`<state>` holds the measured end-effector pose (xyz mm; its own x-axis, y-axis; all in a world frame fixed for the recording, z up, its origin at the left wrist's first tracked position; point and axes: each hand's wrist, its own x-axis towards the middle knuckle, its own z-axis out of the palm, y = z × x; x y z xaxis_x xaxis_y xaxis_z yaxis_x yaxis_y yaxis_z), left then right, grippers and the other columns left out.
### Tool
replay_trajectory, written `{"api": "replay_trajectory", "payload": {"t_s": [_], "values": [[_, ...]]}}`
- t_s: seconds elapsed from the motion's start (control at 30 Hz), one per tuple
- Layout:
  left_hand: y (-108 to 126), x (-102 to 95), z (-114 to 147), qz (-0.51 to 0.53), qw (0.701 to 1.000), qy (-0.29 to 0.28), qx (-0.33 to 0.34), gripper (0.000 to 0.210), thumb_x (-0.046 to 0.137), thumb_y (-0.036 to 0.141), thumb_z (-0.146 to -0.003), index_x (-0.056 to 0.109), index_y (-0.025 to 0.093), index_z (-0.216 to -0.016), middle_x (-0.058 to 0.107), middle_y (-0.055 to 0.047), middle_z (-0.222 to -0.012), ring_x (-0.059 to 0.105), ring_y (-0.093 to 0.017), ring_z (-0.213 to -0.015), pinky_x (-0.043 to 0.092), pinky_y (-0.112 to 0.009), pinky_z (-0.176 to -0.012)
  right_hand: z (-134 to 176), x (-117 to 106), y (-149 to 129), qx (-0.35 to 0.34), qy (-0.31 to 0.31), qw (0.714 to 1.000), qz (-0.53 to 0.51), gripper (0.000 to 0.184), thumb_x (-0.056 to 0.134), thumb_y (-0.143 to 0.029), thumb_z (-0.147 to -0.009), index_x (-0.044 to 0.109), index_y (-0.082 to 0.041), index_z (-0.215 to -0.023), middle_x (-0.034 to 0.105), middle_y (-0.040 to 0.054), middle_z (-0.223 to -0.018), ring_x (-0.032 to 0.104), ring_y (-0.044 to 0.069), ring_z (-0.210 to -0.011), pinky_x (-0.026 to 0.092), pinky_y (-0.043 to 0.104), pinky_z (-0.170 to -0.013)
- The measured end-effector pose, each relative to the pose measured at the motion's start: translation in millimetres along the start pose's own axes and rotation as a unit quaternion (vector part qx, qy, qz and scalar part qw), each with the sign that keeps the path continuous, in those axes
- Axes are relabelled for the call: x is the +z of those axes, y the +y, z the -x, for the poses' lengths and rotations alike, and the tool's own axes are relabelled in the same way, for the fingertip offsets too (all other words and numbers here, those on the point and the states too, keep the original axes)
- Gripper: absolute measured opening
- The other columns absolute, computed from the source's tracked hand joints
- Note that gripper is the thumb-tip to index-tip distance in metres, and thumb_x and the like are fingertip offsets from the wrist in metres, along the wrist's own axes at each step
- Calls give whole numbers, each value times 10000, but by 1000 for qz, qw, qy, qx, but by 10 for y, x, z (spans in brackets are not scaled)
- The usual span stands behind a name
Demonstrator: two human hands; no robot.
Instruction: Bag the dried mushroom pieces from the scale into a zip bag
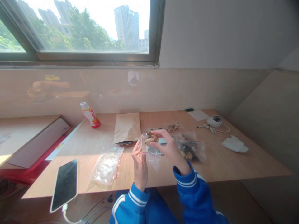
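The right hand (pixel 171 149) pinches a few brownish nuts (pixel 151 139) between thumb and fingertips, right over the mouth of a small clear bag (pixel 151 154) with a red zip strip. The left hand (pixel 139 163) stands at its 8 o'clock, fingers closed on the bag's near lip, holding it open above the surface (pixel 224 161). The bag looks nearly empty below the mouth; I cannot tell whether anything has dropped in yet, so its filling seems barely begun.

Just past the right hand, at 3 o'clock, lies a filled bag (pixel 190 149) with dark and pale pieces inside, its red strip across the top; whether it is zipped I cannot tell. Farther on, at 1 o'clock, a loose nut pile (pixel 173 126) sits beside a grey tray (pixel 155 130), so stock is left to pack. At 11 o'clock from the hands a kraft pouch (pixel 127 127) lies flat. At 9 o'clock a bundle of spare bags (pixel 107 165) waits, apparently unused.

Farther out: a phone (pixel 65 183) at the near left edge, a red-and-white bottle (pixel 90 115) toward the back, and a white round gadget (pixel 215 121) and crumpled tissue (pixel 234 144) off to the right.
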<state>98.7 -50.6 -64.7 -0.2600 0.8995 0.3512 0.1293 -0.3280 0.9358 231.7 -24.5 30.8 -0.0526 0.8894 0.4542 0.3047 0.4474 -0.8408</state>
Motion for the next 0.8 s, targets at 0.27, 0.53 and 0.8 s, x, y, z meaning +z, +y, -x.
{"api": "replay_trajectory", "payload": {"t_s": [0.27, 0.53, 0.8], "values": [[9, -61, 21, 3, 995, 43, -85, 359, 335, 508, -916, 399, 193, -1075, 572, -160, -1191, 538, -239, -1175, 458, -425, -937, -5, 40, 175, 69, -1, 997, -41, 210, 648, -388, -793, 677, -211, -901, 697, 42, -931, 644, 199, -888, 506, 344, -826], [-83, -25, -4, -6, 997, 44, -67, 377, 304, 510, -924, 375, 196, -1119, 592, -147, -1155, 573, -224, -1128, 474, -417, -924, -18, 93, 341, 75, 21, 994, -81, 222, 542, -387, -869, 662, -213, -936, 697, 46, -957, 647, 193, -906, 504, 340, -842], [-52, -173, -60, -37, 992, 90, -81, 368, 272, 537, -915, 352, 230, -1102, 400, -175, -1342, 415, -272, -1301, 346, -467, -1069, -225, 236, 1115, 28, -91, 955, 282, 502, 611, -353, -807, 509, -210, -1277, 423, 155, -1400, 369, 319, -1309, 296, 515, -1061]]}}
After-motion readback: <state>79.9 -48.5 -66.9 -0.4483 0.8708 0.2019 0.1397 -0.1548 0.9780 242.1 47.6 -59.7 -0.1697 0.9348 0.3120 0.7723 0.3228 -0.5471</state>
